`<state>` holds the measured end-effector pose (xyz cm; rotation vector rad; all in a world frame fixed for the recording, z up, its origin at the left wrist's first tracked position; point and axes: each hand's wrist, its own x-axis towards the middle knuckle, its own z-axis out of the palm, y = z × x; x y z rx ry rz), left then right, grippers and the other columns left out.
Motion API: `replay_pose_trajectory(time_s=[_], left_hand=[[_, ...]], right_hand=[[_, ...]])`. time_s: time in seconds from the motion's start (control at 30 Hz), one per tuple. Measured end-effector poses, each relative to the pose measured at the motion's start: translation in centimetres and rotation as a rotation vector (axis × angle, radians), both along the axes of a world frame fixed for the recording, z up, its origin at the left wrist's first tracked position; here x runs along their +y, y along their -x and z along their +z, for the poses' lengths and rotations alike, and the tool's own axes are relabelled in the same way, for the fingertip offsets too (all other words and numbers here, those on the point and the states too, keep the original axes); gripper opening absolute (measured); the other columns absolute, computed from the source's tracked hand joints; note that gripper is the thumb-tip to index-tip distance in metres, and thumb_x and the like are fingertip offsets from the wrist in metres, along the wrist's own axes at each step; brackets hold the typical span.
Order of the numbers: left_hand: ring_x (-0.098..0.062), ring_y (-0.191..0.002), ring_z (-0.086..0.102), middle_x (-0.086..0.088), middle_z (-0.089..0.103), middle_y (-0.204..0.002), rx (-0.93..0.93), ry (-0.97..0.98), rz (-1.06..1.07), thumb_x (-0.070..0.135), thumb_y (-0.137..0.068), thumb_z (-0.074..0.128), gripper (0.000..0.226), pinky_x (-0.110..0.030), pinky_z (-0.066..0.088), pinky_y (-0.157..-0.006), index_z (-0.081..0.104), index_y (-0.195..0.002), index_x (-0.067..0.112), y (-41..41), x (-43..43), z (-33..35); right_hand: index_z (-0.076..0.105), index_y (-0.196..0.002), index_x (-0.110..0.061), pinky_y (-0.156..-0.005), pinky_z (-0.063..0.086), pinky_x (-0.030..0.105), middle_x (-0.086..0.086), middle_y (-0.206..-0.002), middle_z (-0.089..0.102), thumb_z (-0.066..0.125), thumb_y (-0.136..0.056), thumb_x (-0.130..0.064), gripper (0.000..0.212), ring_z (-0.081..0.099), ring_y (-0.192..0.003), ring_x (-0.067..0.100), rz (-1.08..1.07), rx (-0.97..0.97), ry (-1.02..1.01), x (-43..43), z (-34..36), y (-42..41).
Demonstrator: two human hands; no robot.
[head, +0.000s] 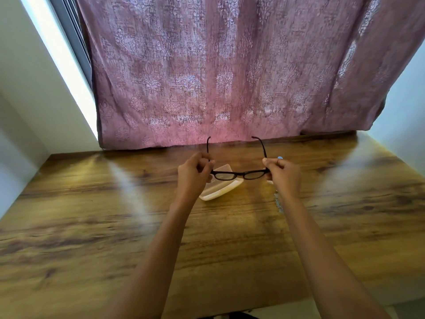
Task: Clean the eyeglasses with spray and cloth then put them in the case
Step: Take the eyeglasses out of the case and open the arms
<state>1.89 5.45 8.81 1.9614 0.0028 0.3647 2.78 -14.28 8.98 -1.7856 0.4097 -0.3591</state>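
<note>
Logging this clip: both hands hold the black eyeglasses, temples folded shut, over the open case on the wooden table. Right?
Not quite. The head view shows the eyeglasses unfolded, temples pointing away. The left hand and right hand do hold them over the open case on the table.

Wooden table (92,215), patterned pink curtain (230,77) behind it, pale walls (27,88) either side

One head-worn wide-angle view looks forward and down over the wooden surface (92,226), facing the far pink curtain (218,65).
</note>
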Motion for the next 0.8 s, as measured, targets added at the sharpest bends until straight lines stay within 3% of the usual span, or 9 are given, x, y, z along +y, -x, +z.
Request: replay_pose_trajectory(time_s=[0.07,0.17,0.23,0.33,0.43,0.57,0.7,0.8], left_hand=[[-0.010,-0.067,0.061,-0.001,0.062,-0.081,-0.043,-0.161,-0.050,0.025,-0.089,0.058,0.012,-0.025,0.053,-0.064,0.068,-0.087,0.018,0.0,0.5,-0.8],[-0.012,-0.090,0.053,0.004,0.047,-0.119,-0.137,-0.381,-0.143,0.042,-0.089,0.051,0.023,-0.027,0.048,-0.074,0.067,-0.089,0.026,0.2,1.4,-2.2],[-0.007,-0.082,0.053,0.010,0.044,-0.129,-0.175,-0.431,-0.255,0.051,-0.087,0.044,0.030,-0.022,0.046,-0.067,0.061,-0.092,0.027,0.7,1.7,-2.4],[-0.002,-0.065,0.052,0.012,0.054,-0.111,-0.224,-0.462,-0.320,0.047,-0.088,0.043,0.031,-0.013,0.036,-0.060,0.058,-0.095,0.020,1.2,1.8,-2.2],[0.003,-0.063,0.049,0.013,0.049,-0.091,-0.253,-0.457,-0.309,0.028,-0.092,0.050,0.015,-0.007,0.031,-0.058,0.058,-0.092,0.014,1.3,1.5,-2.3],[0.001,-0.062,0.048,0.018,0.049,-0.083,-0.294,-0.395,-0.297,0.024,-0.091,0.050,0.015,-0.008,0.033,-0.057,0.060,-0.088,0.013,1.4,0.8,-2.4],[-0.002,-0.058,0.051,0.019,0.050,-0.079,-0.305,-0.306,-0.299,0.024,-0.092,0.048,0.016,-0.017,0.039,-0.056,0.060,-0.086,0.015,1.5,-0.2,-2.3],[-0.002,-0.056,0.053,0.013,0.049,-0.075,-0.315,-0.257,-0.281,0.019,-0.094,0.044,0.019,-0.010,0.039,-0.055,0.054,-0.079,0.018,1.6,-1.2,-2.2]], right_hand=[[0.070,-0.080,-0.011,-0.070,0.053,0.035,0.002,-0.061,0.062,0.067,-0.082,-0.020,0.010,0.054,-0.050,0.013,-0.001,0.009,-0.015,-0.2,0.0,0.0],[0.070,-0.077,-0.012,-0.068,0.050,0.033,0.002,-0.056,0.059,0.069,-0.080,-0.021,0.010,0.052,-0.048,0.013,0.016,0.046,-0.013,-0.6,0.2,-0.2],[0.069,-0.072,-0.011,-0.066,0.048,0.031,0.005,-0.056,0.058,0.070,-0.079,-0.021,0.012,0.051,-0.048,0.014,0.023,0.093,-0.009,-0.9,0.5,-0.5],[0.069,-0.067,-0.006,-0.057,0.043,0.028,0.008,-0.056,0.057,0.071,-0.075,-0.019,0.015,0.046,-0.042,0.014,0.055,0.160,-0.057,-1.1,1.1,-1.0],[0.069,-0.072,-0.001,-0.054,0.039,0.028,0.008,-0.059,0.059,0.072,-0.074,-0.019,0.018,0.045,-0.043,0.013,0.082,0.211,-0.104,-1.3,1.6,-1.4],[0.067,-0.069,-0.003,-0.056,0.041,0.028,0.005,-0.057,0.057,0.074,-0.074,-0.021,0.019,0.046,-0.043,0.011,0.097,0.240,-0.160,-1.7,1.9,-1.6],[0.065,-0.073,0.000,-0.054,0.043,0.027,0.006,-0.057,0.058,0.073,-0.076,-0.020,0.022,0.048,-0.041,0.011,0.100,0.235,-0.201,-2.4,1.7,-1.8],[0.065,-0.074,0.002,-0.057,0.045,0.027,0.006,-0.058,0.060,0.066,-0.083,-0.019,0.023,0.050,-0.039,0.009,0.110,0.198,-0.257,-3.2,1.6,-2.0]])
